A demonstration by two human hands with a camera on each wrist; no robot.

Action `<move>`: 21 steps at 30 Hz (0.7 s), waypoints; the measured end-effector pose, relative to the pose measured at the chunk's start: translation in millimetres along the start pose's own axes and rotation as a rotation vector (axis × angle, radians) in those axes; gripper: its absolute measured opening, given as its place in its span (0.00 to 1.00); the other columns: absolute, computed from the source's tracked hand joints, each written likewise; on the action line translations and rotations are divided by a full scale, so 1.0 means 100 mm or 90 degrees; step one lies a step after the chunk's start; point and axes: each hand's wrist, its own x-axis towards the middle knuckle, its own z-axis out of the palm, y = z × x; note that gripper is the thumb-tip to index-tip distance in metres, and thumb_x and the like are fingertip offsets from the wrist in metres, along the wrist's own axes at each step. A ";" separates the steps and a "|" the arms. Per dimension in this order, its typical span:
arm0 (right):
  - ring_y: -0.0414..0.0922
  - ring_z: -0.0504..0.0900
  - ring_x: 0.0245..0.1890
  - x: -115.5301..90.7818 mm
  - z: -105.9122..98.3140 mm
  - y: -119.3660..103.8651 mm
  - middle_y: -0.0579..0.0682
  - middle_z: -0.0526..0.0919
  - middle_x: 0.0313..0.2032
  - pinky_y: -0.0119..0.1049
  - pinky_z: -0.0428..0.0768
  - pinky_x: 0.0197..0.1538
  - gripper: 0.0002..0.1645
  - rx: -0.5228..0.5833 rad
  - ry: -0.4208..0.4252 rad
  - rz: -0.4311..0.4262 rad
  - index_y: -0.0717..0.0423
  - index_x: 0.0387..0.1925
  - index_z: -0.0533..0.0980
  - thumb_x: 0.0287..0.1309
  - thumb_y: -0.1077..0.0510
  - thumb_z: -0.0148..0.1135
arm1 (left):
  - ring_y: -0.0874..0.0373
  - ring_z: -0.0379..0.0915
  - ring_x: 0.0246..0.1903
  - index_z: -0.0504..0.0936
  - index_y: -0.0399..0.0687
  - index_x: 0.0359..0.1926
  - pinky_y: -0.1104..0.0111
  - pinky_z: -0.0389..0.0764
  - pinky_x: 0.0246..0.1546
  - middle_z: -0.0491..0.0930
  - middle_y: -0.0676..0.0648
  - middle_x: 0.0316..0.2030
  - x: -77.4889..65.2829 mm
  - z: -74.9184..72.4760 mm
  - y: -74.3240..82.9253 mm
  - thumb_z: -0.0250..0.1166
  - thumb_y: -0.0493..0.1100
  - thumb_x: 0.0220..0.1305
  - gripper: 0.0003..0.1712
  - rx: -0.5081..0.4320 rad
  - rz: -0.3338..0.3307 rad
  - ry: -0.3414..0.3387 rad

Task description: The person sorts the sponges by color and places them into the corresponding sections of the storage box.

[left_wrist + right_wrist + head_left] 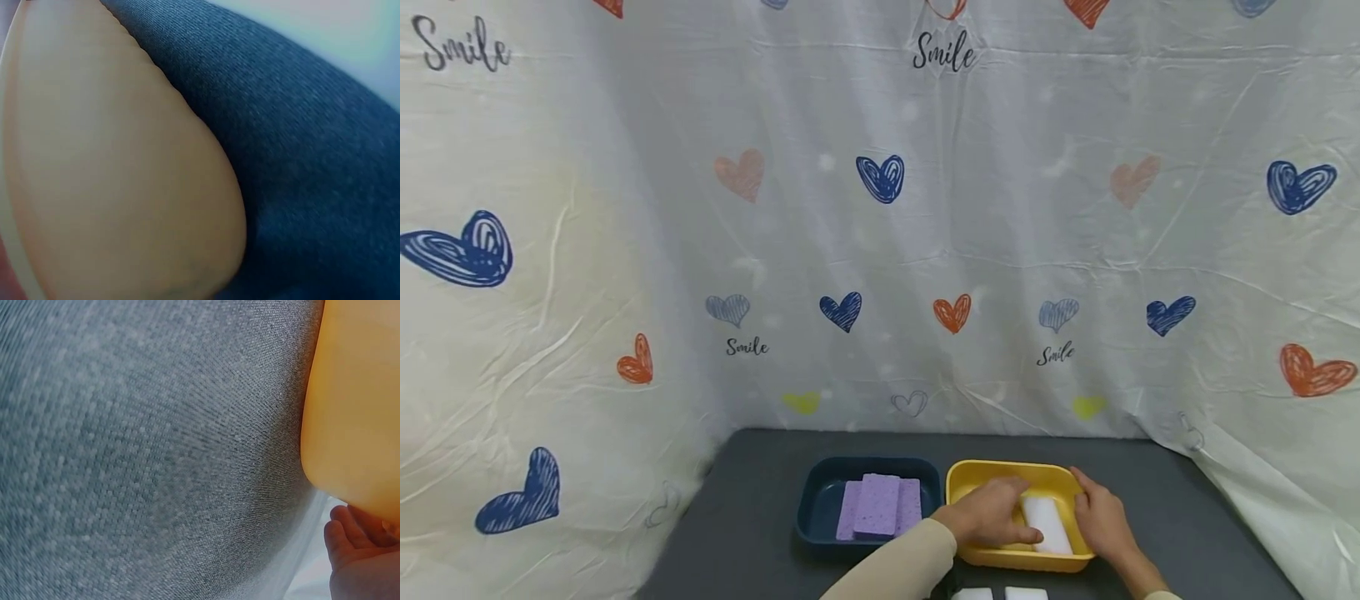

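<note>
A yellow tray (1000,560) stands on the dark table, holding a white sponge-like block (1051,525) that lies slanted inside. My left hand (992,510) reaches into this tray and holds the block at its left side, thumb near and fingers toward the far end; part of the grip is hidden. At the right wall, my right hand (1103,518) grips the tray's rim. The right wrist view shows its curled fingers (340,540) against the tray's outside. In the left wrist view only a tray-like yellow surface (125,156) shows, without the hand.
Left of the yellow tray sits a dark blue tray (811,512) with several purple sponges (877,500) stacked in it. Two more white blocks (1026,593) show at the bottom edge. Behind the grey table (730,533) hangs a white curtain (820,233) with printed hearts.
</note>
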 end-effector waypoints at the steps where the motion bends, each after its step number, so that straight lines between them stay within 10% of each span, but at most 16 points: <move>1: 0.46 0.74 0.25 0.00 0.00 0.00 0.66 0.83 0.50 0.36 0.71 0.28 0.30 -0.001 0.000 0.001 0.64 0.69 0.69 0.66 0.65 0.44 | 0.67 0.71 0.63 0.68 0.53 0.71 0.69 0.73 0.65 0.72 0.58 0.67 -0.01 0.00 -0.01 0.64 0.70 0.60 0.45 0.000 0.003 0.003; 21: 0.44 0.70 0.22 -0.02 -0.02 -0.02 0.57 0.81 0.32 0.36 0.70 0.28 0.30 -0.007 -0.017 0.011 0.65 0.70 0.67 0.67 0.64 0.44 | 0.67 0.62 0.70 0.63 0.55 0.75 0.68 0.66 0.69 0.65 0.59 0.72 -0.25 -0.15 0.03 0.59 0.73 0.62 0.47 0.007 0.076 0.008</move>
